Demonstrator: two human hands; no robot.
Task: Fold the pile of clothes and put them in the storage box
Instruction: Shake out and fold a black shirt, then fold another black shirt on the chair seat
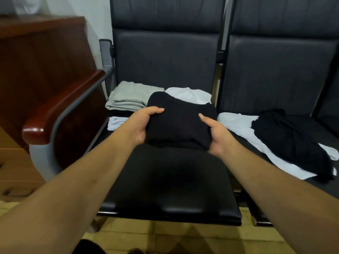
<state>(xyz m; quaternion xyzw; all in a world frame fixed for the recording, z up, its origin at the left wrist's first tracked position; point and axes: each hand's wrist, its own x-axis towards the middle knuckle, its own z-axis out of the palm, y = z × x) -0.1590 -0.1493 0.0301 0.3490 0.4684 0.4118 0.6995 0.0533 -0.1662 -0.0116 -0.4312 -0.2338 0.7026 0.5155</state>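
Both sides gripped: our left hand [141, 123] and right hand [218, 137] clutched the folded black cloth garment [179, 121] above the black padded seat [174, 182], probably so the fold stayed together.

I see a plain black garment [180, 123] at centre frame, a grey fold [126, 97] and a white fold [189, 94] above it, black cloth [286, 142] on a white sheet [238, 129] at right, a red-brown armrest [60, 109] at left, and yellow tiles [165, 233] below.
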